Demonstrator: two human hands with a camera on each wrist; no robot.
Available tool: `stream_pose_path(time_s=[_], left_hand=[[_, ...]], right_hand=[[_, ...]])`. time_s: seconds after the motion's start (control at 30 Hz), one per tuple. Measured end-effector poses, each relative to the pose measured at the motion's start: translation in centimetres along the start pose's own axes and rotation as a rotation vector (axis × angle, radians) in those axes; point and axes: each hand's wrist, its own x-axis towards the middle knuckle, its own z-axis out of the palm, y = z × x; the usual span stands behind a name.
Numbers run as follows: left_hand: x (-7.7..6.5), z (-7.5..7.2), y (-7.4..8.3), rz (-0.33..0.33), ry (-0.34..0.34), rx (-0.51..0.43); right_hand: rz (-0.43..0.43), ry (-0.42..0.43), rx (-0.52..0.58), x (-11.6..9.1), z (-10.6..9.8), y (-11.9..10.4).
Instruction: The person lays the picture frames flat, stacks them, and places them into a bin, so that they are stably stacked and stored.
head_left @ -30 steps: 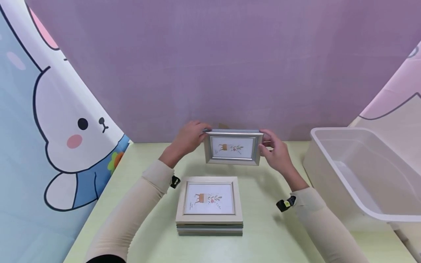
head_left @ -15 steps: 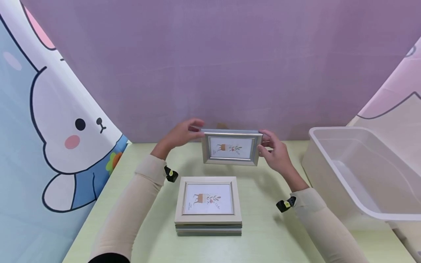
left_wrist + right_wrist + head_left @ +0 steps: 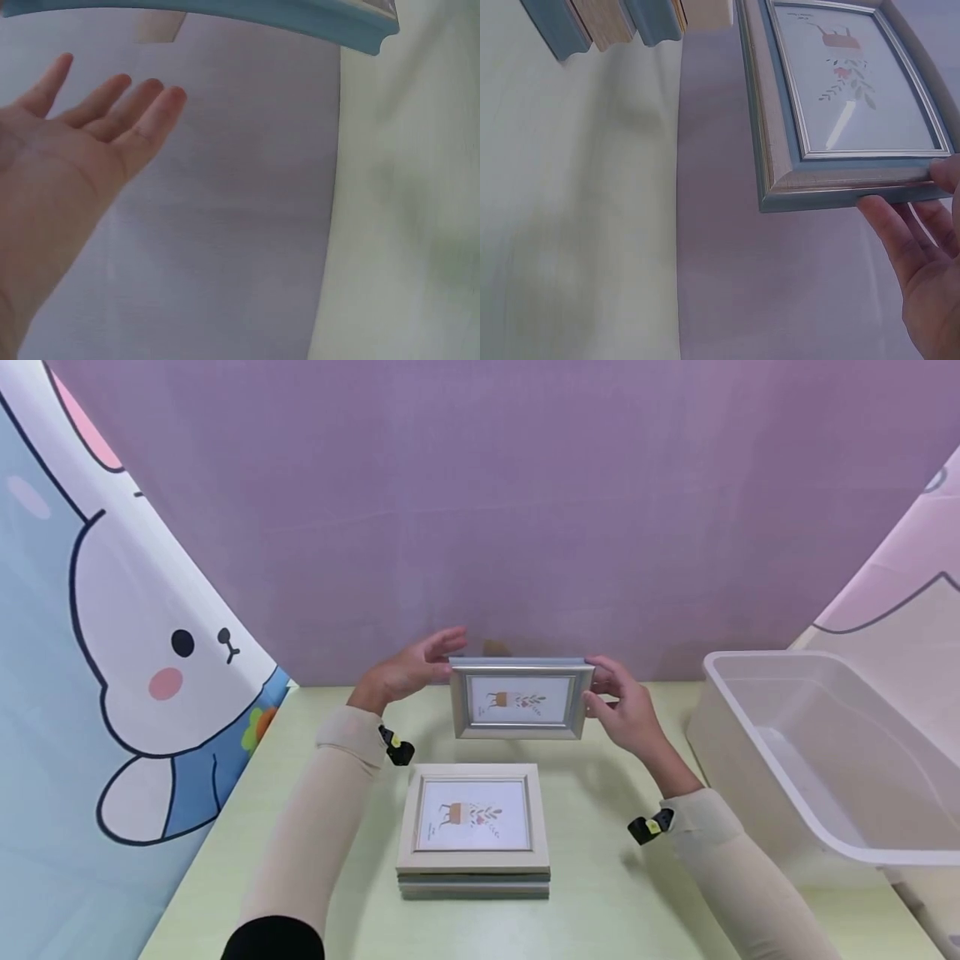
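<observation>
A silver-grey picture frame point(image 3: 519, 732) with a small plant drawing hangs tilted above the far part of the table. My right hand point(image 3: 627, 708) pinches its right edge. In the right wrist view, the thumb of that hand point(image 3: 934, 262) lies on the frame's front and the fingers are at its edge. Just off the frame's left end is my left hand point(image 3: 401, 675). The left wrist view shows that hand point(image 3: 82, 165) with fingers spread, apart from the bluish frame edge point(image 3: 300, 16). Nearer me lies a stack of picture frames point(image 3: 472, 862), a cream one on top.
To the right stands a large white plastic bin point(image 3: 765, 760). A purple cloth backdrop point(image 3: 480, 510) rises behind the pale green table point(image 3: 622, 910). On the left hangs a cloth with a cartoon rabbit point(image 3: 150, 693).
My left hand has let go of the frame's upper left corner and drawn back left, its fingers opening. The frame, in my right hand, has shifted slightly left.
</observation>
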Motion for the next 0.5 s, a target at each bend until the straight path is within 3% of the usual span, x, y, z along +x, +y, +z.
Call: stream_pose_path(time_s=[0.23,0.5], left_hand=[[0.83,-0.02,-0.99,0.014,-0.032,-0.204],[0.97,0.50,-0.64,-0.004,-0.054,-0.206]], right_hand=[[-0.021,-0.016,0.049,-0.02,0.18,-0.47],[-0.031,-0.021,0.070,-0.05,-0.01,-0.42]])
